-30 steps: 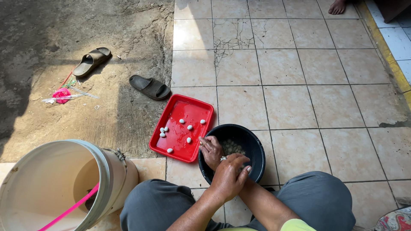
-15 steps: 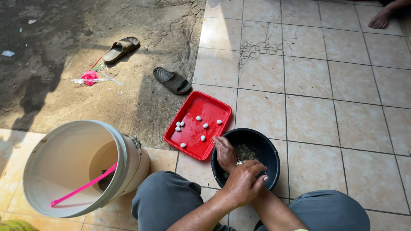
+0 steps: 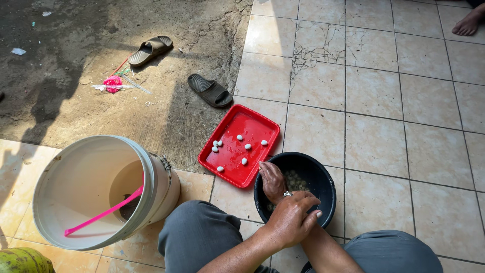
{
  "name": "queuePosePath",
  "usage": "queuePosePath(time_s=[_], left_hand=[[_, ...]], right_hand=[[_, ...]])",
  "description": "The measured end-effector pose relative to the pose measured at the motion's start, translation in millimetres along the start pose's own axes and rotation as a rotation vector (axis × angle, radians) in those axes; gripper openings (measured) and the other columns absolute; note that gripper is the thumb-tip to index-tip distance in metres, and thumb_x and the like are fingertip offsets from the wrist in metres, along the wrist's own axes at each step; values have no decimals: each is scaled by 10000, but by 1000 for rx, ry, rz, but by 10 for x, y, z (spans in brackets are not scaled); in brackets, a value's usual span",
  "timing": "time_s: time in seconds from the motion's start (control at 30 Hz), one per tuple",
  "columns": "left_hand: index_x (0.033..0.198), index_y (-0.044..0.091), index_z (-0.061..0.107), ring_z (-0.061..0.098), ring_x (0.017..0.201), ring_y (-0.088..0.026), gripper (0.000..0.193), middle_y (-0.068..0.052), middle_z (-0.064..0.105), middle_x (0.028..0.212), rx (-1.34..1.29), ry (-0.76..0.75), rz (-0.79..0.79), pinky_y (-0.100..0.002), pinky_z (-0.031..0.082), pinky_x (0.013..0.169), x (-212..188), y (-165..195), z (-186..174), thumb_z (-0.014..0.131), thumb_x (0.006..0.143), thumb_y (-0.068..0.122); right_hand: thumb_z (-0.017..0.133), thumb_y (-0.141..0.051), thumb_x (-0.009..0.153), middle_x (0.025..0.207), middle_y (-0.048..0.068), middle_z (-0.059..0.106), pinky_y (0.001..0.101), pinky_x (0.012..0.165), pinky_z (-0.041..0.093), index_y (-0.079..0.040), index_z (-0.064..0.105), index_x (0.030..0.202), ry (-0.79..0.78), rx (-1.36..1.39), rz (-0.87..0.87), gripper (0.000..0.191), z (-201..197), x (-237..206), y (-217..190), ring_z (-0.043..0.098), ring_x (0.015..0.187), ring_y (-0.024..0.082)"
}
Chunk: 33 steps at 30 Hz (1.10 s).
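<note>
A black round bowl [image 3: 323, 174] sits on the tiled floor between my knees, with small pale pieces in the bottom. My right hand [image 3: 272, 179] reaches down inside its left side, fingers bent among the pieces; what it holds is hidden. My left hand [image 3: 293, 218] crosses over my right wrist at the bowl's near rim, with curled fingers and nothing visible in them. A red rectangular tray [image 3: 255, 126] touches the bowl's left side and carries several small white peeled pieces.
A big white bucket [image 3: 151, 167] with a pink stick [image 3: 103, 213] inside stands at my left knee. Two dark sandals [image 3: 209, 90] lie on the bare concrete beyond. Another person's foot [image 3: 467, 23] shows at the top right. A green fruit [image 3: 22, 260] sits at the bottom left.
Both hands stay at the bowl, the right one still inside it. The view has shifted, so the bucket, tray and bowl now sit further right in the picture.
</note>
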<state>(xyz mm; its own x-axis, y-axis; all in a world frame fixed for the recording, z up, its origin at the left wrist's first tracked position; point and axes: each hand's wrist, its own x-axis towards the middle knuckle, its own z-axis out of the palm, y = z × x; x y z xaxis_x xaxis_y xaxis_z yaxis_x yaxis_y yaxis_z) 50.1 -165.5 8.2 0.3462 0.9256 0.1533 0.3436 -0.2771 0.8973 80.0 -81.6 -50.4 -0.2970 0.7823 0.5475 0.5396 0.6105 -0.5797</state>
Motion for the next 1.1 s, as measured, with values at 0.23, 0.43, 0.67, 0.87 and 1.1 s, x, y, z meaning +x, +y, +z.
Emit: queuePosePath(time_s=[0.23,0.43,0.67,0.87,1.1], left_hand=[[1119,-32,692,668,1084,-388,261,-212,685,1164,4,0,0,-470,534,942,23,-26,42,666,956,171],[1125,-34,691,665,1091,-392,266,-218,681,1166,16,9,5,-475,533,948,18,-38,62,669,954,168],[1139,-43,691,673,1102,-382,279,-230,678,1181,13,-18,-17,-470,537,959,21,-32,49,658,971,178],[1140,-41,697,679,1083,-380,278,-232,681,1176,32,-21,-17,-470,543,943,-14,-10,21,661,963,170],[1143,-37,697,681,1068,-385,278,-227,683,1177,5,-6,-12,-472,544,926,-50,24,-33,660,966,174]], right_hand=[[646,-36,938,1167,193,635,453,864,539,-4,639,1280,-224,62,101,343,-47,-6,-64,649,1029,391],[700,-72,911,1155,190,649,443,855,555,23,657,1237,-140,53,120,343,-71,16,-38,662,1024,387],[608,37,895,1288,184,659,431,924,562,6,663,1305,-301,-210,-37,415,-91,12,12,657,1101,366],[711,-34,837,1237,224,608,437,873,538,-18,681,1194,-171,-56,94,358,-45,-13,-110,632,1036,378],[766,-115,917,1132,154,674,409,851,564,-29,657,1164,-148,74,347,284,-59,-13,-79,675,1008,338]])
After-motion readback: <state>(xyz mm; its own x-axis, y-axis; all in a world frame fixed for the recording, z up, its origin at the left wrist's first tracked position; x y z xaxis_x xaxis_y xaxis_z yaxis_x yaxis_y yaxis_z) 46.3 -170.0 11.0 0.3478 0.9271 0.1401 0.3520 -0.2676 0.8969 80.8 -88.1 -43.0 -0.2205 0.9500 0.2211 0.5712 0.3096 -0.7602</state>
